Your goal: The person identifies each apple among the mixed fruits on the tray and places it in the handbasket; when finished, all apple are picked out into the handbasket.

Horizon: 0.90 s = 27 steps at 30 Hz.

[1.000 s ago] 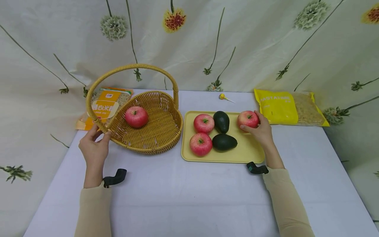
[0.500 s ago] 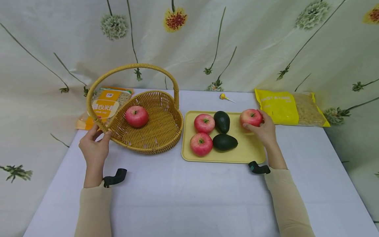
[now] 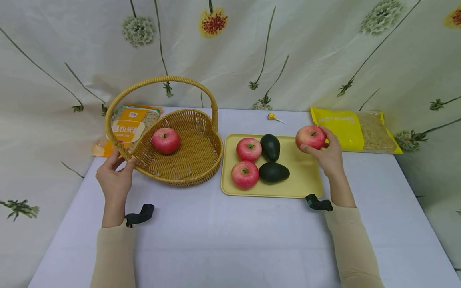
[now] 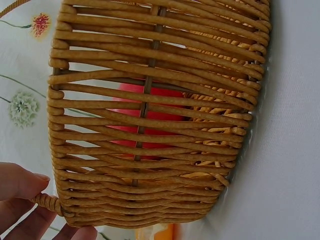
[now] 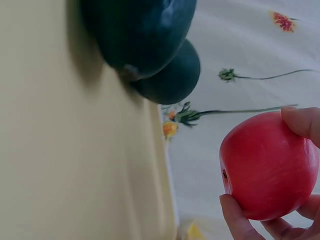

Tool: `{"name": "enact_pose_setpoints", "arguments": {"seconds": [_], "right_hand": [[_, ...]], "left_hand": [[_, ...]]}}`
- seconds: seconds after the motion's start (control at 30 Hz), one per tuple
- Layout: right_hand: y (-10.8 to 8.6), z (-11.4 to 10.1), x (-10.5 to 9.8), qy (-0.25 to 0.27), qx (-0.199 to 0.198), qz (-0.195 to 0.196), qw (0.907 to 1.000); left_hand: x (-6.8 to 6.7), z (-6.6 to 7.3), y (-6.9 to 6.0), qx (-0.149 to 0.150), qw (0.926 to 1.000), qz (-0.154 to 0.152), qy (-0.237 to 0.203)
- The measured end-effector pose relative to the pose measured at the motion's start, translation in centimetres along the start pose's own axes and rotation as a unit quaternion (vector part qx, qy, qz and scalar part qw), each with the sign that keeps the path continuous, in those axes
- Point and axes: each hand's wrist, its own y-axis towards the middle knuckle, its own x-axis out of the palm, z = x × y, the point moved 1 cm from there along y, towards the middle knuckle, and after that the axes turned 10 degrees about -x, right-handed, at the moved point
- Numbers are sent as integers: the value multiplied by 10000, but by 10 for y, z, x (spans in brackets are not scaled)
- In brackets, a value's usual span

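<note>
My left hand (image 3: 116,175) pinches the base of the handle of a wicker basket (image 3: 194,160) at its left end. One red apple (image 3: 166,141) lies inside the basket; the left wrist view shows it as red behind the woven wall (image 4: 150,135). Over the right part of a yellow tray (image 3: 306,180), my right hand (image 3: 329,154) grips another apple (image 3: 310,137) between thumb and fingers. In the right wrist view that apple (image 5: 267,167) hangs clear of the tray. On the tray's left half sit two apples (image 3: 248,149) and two dark green avocados (image 3: 273,173).
An orange bag (image 3: 127,126) lies behind the basket's left side. At the back right is a yellow pasta bag (image 3: 338,130), near the right hand. A small yellow lollipop (image 3: 271,117) lies behind the tray. A floral cloth (image 3: 230,52) hangs behind the table.
My right hand has raised the apple off the tray and shifted it a little to the right and back. The left hand and the basket stay as they were.
</note>
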Motion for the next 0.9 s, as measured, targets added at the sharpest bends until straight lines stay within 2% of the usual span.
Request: {"name": "enact_pose_setpoints", "arguments": {"seconds": [0.17, 0.33, 0.5, 0.7, 0.9], "right_hand": [[-7, -18, -1, 75, -259, 119, 9996], [-15, -40, 3, 559, -712, 71, 9959], [-22, -56, 16, 969, -989, -284, 9900], [-26, -72, 36, 1495, -1356, -671, 9771], [-31, -92, 61, 1631, -1430, -1196, 9688]], "left_hand": [[0, 1, 0, -65, 10000, -43, -34], [0, 1, 1, -91, 9999, -72, -44], [0, 0, 2, 7, 10000, -56, -31], [0, -1, 2, 163, 9999, -17, -14], [-1, 0, 1, 37, 10000, -32, 0]]}}
